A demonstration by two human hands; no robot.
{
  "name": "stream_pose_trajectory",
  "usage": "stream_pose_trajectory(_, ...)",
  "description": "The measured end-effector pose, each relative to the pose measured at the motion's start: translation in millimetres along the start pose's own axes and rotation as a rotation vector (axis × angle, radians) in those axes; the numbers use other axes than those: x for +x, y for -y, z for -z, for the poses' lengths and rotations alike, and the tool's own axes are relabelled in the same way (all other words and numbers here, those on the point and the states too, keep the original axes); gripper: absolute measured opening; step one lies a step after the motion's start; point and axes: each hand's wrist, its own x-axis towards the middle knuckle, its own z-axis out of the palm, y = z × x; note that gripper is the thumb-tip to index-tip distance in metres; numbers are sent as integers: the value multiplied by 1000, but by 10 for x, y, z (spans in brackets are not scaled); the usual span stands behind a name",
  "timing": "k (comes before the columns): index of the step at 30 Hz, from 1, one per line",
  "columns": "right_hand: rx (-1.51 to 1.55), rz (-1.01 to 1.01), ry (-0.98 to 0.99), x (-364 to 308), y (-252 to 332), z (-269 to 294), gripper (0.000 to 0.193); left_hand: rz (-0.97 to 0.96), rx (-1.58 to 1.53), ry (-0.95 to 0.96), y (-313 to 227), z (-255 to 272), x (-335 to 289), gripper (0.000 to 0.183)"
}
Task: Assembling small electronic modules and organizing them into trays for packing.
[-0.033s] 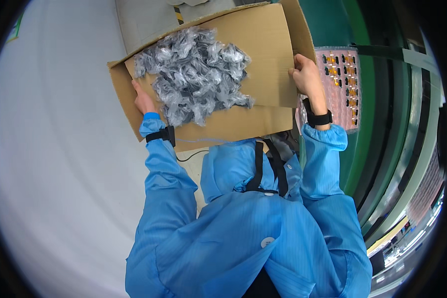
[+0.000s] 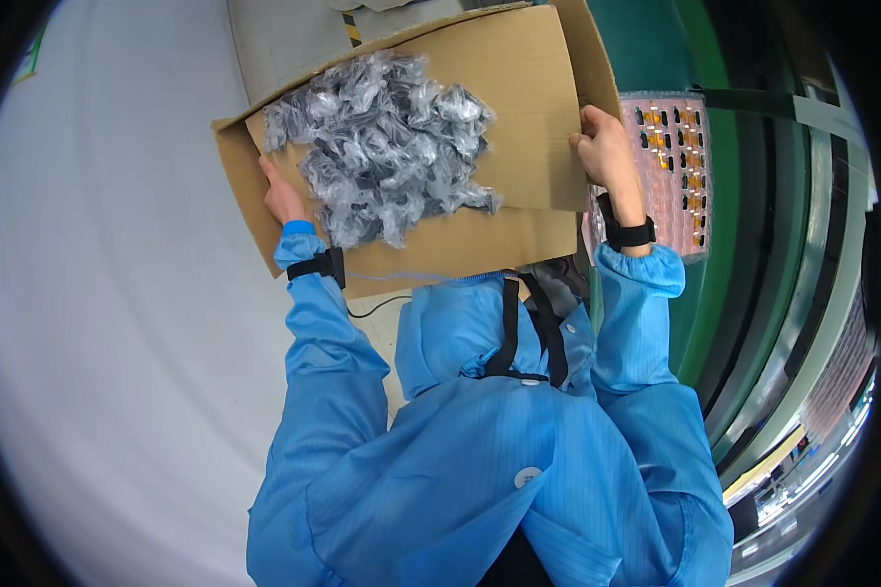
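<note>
A large open cardboard box (image 2: 240,181) lies in front of me. A flat cardboard sheet (image 2: 524,117) spans its inside and bears a heap of dark grey items in crumpled clear plastic bags (image 2: 392,147); what the items are I cannot make out. My right hand (image 2: 605,152) is closed on the sheet's right edge, thumb toward the middle. At the opposite end my left hand (image 2: 284,196) grips the sheet's left edge beside the heap, some of its fingers hidden.
Right of the box, a pink tray (image 2: 666,196) carries rows of small black and orange parts. It lies by a green surface (image 2: 695,323) with long rails (image 2: 793,293) beyond. A dark cable (image 2: 377,306) runs below the box, and pale floor (image 2: 117,293) stretches to the left.
</note>
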Motion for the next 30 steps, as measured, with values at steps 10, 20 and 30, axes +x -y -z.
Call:
stream_pose_trajectory(10,48,19,-19,-13,104,-95,23,57,-17,106,4,40,176,82)
stream_pose_trajectory(20,274,88,-332,-268,22,-425,22,117,-112,155,29,27,163,84)
stream_pose_trajectory(30,199,63,-407,-329,102,-629,28,66,-77,94,256,-37,264,92)
